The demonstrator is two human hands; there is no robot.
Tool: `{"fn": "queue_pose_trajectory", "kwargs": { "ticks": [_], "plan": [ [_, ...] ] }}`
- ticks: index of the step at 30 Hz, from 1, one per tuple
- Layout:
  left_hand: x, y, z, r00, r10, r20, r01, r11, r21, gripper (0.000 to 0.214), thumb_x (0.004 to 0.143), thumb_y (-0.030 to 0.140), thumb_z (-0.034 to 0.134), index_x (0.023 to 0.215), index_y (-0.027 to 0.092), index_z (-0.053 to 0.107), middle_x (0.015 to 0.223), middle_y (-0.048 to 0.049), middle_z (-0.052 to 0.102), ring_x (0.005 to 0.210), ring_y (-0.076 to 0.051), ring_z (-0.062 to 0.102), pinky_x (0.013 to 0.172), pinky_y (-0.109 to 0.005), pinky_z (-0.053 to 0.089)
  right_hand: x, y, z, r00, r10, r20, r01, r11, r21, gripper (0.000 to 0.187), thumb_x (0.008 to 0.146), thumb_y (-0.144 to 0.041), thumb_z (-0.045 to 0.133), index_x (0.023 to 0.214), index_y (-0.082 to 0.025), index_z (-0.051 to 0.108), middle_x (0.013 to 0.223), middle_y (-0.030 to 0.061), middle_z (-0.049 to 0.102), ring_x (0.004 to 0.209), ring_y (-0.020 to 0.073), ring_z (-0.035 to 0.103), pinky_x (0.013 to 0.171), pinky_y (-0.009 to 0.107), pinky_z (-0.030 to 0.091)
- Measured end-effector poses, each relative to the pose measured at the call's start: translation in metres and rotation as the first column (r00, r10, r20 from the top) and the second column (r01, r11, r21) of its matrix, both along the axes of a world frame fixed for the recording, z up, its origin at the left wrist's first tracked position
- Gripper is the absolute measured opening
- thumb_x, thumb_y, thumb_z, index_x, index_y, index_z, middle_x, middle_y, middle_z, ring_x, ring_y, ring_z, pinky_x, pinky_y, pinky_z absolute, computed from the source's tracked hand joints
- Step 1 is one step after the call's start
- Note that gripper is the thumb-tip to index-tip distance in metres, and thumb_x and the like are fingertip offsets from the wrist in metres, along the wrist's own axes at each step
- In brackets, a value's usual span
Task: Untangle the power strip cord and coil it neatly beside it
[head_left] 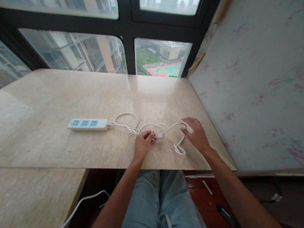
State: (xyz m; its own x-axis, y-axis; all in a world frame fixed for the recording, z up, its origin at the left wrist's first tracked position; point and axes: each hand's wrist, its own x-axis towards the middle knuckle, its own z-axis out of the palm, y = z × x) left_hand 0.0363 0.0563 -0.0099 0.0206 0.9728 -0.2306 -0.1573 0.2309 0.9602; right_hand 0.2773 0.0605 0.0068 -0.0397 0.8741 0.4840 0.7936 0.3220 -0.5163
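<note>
A white power strip (88, 124) with blue sockets lies on the beige marble tabletop (61, 100). Its white cable (128, 124) runs right in loose loops and tangles near the table's front edge. My left hand (143, 143) is closed in a pinch on the cable beside the white plug (159, 137). My right hand (197, 134) hovers open just right of the loops, fingers spread, touching or nearly touching the cable's far loop (179, 149).
Large windows (84, 56) run along the back of the table. A pale flowered wall panel (257, 84) closes the right side. Another white cable (72, 213) hangs below the table at lower left. My legs in jeans (159, 204) are under the front edge.
</note>
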Motion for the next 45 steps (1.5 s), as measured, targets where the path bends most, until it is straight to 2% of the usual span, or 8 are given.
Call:
{"fn": "queue_pose_trajectory", "kwargs": {
  "ticks": [4, 7, 13, 17, 20, 28, 35, 45],
  "plan": [
    [-0.002, -0.001, -0.002, 1.0, -0.02, -0.023, 0.021, 1.0, 0.022, 0.031, 0.073, 0.039, 0.066, 0.084, 0.01, 0.069, 0.074, -0.0057, 0.063, 0.069, -0.014, 0.06, 0.062, -0.024, 0.054, -0.02, 0.011, 0.02, 0.953, 0.257, 0.16, -0.254, 0.966, -0.039, 0.026, 0.083, -0.024, 0.064, 0.108, -0.023, 0.07, 0.114, 0.0093, 0.062, 0.109, 0.024, 0.053, 0.097, 0.041, 0.039],
    [-0.003, -0.001, -0.002, 0.999, -0.027, -0.04, 0.028, 0.999, 0.023, 0.03, 0.073, 0.038, 0.065, 0.085, 0.011, 0.069, 0.076, -0.0056, 0.063, 0.069, -0.014, 0.06, 0.063, -0.026, 0.055, -0.029, 0.018, 0.028, 0.946, 0.324, 0.01, -0.319, 0.938, -0.138, 0.01, 0.079, -0.022, 0.068, 0.086, -0.026, 0.074, 0.088, 0.0057, 0.067, 0.088, 0.0206, 0.058, 0.088, 0.036, 0.041],
    [-0.002, -0.003, 0.001, 0.998, -0.03, -0.061, 0.032, 0.999, 0.02, 0.032, 0.073, 0.041, 0.066, 0.086, 0.011, 0.069, 0.075, -0.0044, 0.062, 0.066, -0.013, 0.059, 0.063, -0.026, 0.055, -0.023, 0.015, 0.021, 0.852, 0.107, -0.512, -0.182, 0.978, -0.099, 0.01, 0.073, -0.031, 0.071, 0.076, -0.022, 0.073, 0.081, 0.0039, 0.067, 0.078, 0.0174, 0.059, 0.076, 0.03, 0.044],
    [-0.001, -0.005, -0.001, 0.993, -0.049, -0.107, 0.055, 0.997, 0.054, 0.032, 0.077, 0.043, 0.061, 0.081, 0.011, 0.068, 0.078, -0.0062, 0.064, 0.067, -0.014, 0.06, 0.06, -0.024, 0.054, -0.018, 0.013, 0.008, 0.702, -0.054, -0.71, -0.234, 0.924, -0.302, 0.023, 0.062, -0.035, 0.078, 0.076, -0.017, 0.073, 0.073, 0.0035, 0.066, 0.068, 0.0148, 0.059, 0.069, 0.028, 0.046],
    [-0.001, -0.006, -0.004, 0.993, -0.039, -0.111, 0.046, 0.997, 0.066, 0.034, 0.078, 0.044, 0.061, 0.085, 0.012, 0.069, 0.079, -0.007, 0.065, 0.069, -0.015, 0.061, 0.06, -0.025, 0.055, -0.018, 0.013, 0.005, 0.654, -0.108, -0.748, -0.296, 0.874, -0.385, 0.03, 0.059, -0.038, 0.079, 0.076, -0.014, 0.072, 0.067, 0.003, 0.064, 0.061, 0.0128, 0.057, 0.065, 0.027, 0.046],
    [-0.001, -0.005, -0.001, 0.997, 0.046, -0.056, -0.043, 0.998, 0.047, 0.036, 0.076, 0.044, 0.063, 0.087, 0.01, 0.066, 0.078, -0.0075, 0.064, 0.066, -0.015, 0.061, 0.058, -0.029, 0.056, 0.005, 0.015, 0.014, 0.794, -0.194, -0.576, -0.056, 0.921, -0.386, 0.03, 0.062, -0.038, 0.073, 0.076, -0.011, 0.07, 0.058, 0.0017, 0.057, 0.051, 0.0093, 0.047, 0.047, 0.022, 0.033],
    [-0.001, -0.006, -0.004, 0.996, 0.043, -0.072, -0.039, 0.998, 0.054, 0.035, 0.077, 0.042, 0.062, 0.091, 0.009, 0.065, 0.08, -0.0083, 0.064, 0.073, -0.017, 0.063, 0.059, -0.029, 0.057, 0.036, 0.018, 0.028, 0.326, -0.202, -0.923, 0.106, 0.978, -0.177, 0.037, 0.051, -0.03, 0.08, 0.075, -0.015, 0.056, 0.064, -0.0025, 0.05, 0.049, 0.0053, 0.042, 0.044, 0.02, 0.03],
    [-0.002, 0.001, 0.004, 0.993, 0.115, 0.036, -0.111, 0.987, -0.112, 0.046, 0.084, 0.023, 0.06, 0.126, 0.008, 0.047, 0.101, -0.0126, 0.063, 0.083, -0.018, 0.065, 0.065, -0.032, 0.058, 0.052, 0.018, 0.053, 0.184, -0.036, -0.982, -0.047, 0.998, -0.045, 0.04, 0.053, -0.026, 0.085, 0.077, -0.015, 0.054, 0.071, -0.0022, 0.05, 0.056, 0.0051, 0.044, 0.051, 0.019, 0.036]
  ]
}}
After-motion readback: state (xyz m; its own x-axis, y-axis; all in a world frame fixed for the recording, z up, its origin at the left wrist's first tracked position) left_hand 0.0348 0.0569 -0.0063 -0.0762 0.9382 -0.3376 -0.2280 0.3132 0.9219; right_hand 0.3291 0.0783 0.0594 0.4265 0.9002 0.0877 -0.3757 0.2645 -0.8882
